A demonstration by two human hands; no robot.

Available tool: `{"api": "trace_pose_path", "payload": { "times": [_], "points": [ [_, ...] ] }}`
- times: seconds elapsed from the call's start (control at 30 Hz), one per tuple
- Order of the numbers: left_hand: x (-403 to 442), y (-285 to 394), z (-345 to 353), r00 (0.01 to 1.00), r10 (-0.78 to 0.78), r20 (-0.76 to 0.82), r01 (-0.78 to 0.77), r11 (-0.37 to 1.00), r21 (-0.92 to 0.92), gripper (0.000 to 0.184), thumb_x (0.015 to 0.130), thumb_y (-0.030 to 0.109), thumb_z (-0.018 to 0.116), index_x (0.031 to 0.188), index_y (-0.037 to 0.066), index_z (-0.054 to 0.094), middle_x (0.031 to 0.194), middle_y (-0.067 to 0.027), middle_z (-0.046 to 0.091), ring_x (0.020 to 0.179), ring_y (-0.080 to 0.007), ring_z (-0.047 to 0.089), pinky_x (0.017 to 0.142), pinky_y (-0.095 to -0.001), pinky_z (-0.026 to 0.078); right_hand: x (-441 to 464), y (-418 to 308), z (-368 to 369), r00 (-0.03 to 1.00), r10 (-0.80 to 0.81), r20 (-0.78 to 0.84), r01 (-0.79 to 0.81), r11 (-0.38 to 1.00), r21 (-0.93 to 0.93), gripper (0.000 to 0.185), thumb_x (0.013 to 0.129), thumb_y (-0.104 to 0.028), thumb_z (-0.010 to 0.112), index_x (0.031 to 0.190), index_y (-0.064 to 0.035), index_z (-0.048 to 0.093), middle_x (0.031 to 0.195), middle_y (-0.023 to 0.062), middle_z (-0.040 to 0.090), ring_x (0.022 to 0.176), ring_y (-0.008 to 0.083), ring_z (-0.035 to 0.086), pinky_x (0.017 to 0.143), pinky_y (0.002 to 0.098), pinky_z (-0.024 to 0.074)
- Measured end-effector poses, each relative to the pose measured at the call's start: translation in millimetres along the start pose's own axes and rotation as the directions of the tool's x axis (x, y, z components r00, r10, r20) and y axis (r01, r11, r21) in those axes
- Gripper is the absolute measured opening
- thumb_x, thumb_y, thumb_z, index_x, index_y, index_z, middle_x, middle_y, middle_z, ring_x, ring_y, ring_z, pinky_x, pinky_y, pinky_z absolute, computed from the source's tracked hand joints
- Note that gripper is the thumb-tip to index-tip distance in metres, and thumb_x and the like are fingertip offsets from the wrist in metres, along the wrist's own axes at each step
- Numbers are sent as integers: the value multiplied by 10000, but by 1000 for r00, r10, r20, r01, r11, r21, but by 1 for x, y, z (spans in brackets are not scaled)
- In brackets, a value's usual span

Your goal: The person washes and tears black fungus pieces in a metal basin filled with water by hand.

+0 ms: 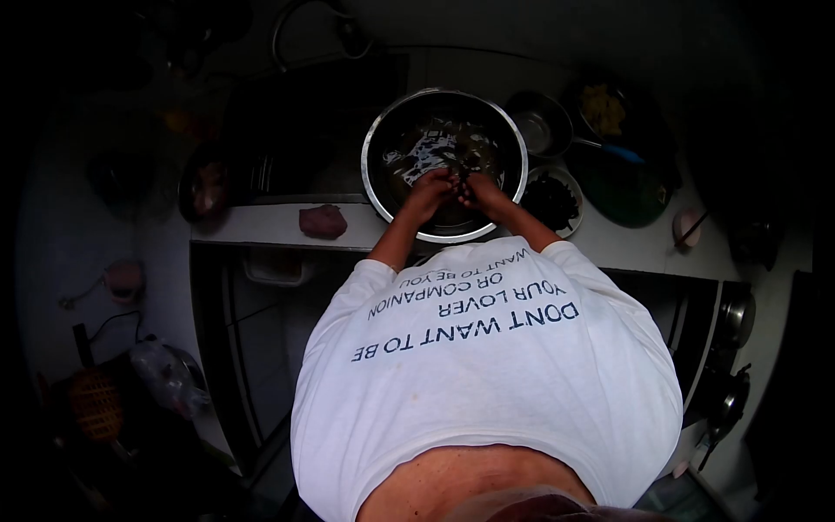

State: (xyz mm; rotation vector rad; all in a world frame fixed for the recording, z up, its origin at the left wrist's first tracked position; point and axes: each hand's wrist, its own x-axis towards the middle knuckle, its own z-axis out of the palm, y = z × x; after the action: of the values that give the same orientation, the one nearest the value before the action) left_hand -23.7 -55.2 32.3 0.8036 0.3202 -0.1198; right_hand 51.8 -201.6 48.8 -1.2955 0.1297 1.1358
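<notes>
A large round metal basin [374, 193] holds dark water with bright reflections and dark pieces in it. Over its near half, my left hand [432, 191] has its fingers curled inward at a dark item between the two hands. Close on the right, my right hand [483, 191] is also curled around the dark stuff, fingertips near those of the left. What exactly the fingers hold is too dark to make out. Just right of the basin sits a white plate [576, 193] with dark strips on it.
A small pan [537, 126] with a blue handle stands behind the plate. Yellow pieces [602, 110] lie in a dark dish at the back right, above a green round board [626, 193]. A pinkish cloth [323, 222] lies on the counter edge left; a faucet [352, 39] is behind.
</notes>
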Motion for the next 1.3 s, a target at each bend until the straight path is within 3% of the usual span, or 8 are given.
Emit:
{"api": "trace_pose_path", "payload": {
  "times": [0.33, 0.43, 0.57, 0.63, 0.77, 0.87, 1.13, 1.3],
  "points": [
    [7, -17, -11, 943, 180, -279, 9, 826, 564, 262, 649, -23, 579, 906, -10, 526, 823, -113, 578, 720, -199, 568, 677, -284, 458, 10, 12, -8, 981, -190, 48, 196, 960, -201, 42, 755, -76, 525, 770, -62, 489, 700, 48, 520, 618, 134, 527, 545, 228, 437],
    [10, -18, -20, 854, 476, -210, 20, 372, 928, 219, 623, -4, 575, 842, -2, 566, 798, -163, 587, 732, -264, 586, 681, -330, 464, 20, 21, -15, 957, -288, -40, 251, 886, -389, 54, 731, -47, 545, 781, -49, 525, 724, 59, 543, 652, 140, 545, 559, 240, 447],
    [14, -34, -27, 947, 287, -146, 151, 3, 989, 236, 604, 115, 613, 827, 39, 601, 814, -182, 591, 814, -343, 563, 701, -410, 460, 31, 41, -18, 858, -512, 43, 325, 476, -817, 94, 730, -53, 546, 820, -33, 564, 764, 68, 570, 691, 143, 557, 599, 243, 452],
    [9, -35, -17, 958, 273, -88, 77, 52, 996, 231, 609, 125, 620, 813, 19, 598, 837, -190, 587, 792, -331, 577, 690, -398, 468, 31, 44, -15, 902, -404, 152, 306, 351, -885, 113, 733, -61, 545, 838, -26, 573, 780, 71, 577, 708, 139, 559, 618, 246, 452],
    [5, -23, -11, 979, 100, -178, 136, 330, 934, 207, 677, 105, 602, 869, 29, 593, 783, -129, 608, 735, -223, 605, 648, -315, 485, 25, 31, -11, 988, -26, 151, 110, 810, -576, 86, 761, -81, 530, 828, -41, 566, 738, 48, 564, 665, 112, 535, 616, 226, 447],
    [4, -11, -9, 939, -62, -337, 197, 903, 382, 238, 730, 54, 557, 954, -25, 543, 812, -142, 597, 643, -204, 606, 534, -283, 500, 17, 18, -13, 984, -68, 165, 110, 961, -255, 83, 795, -90, 510, 858, -59, 554, 728, 29, 553, 637, 91, 512, 596, 203, 438],
    [1, -5, -3, 991, 45, -125, 26, 858, 512, 162, 764, 57, 536, 908, -14, 561, 703, -77, 590, 541, -123, 561, 460, -226, 461, -1, 2, 1, 982, -190, 8, 190, 972, -137, 132, 823, -138, 512, 920, -51, 535, 728, 18, 549, 619, 73, 494, 557, 188, 416],
    [-6, -1, 13, 994, 59, -92, 26, 687, 727, 116, 784, 112, 537, 837, 22, 588, 692, -71, 602, 565, -117, 571, 465, -226, 447, -14, -3, 9, 941, -330, 79, 329, 830, -450, 166, 807, -184, 543, 891, -41, 556, 727, 25, 566, 595, 74, 505, 532, 201, 420]
  ]
}}
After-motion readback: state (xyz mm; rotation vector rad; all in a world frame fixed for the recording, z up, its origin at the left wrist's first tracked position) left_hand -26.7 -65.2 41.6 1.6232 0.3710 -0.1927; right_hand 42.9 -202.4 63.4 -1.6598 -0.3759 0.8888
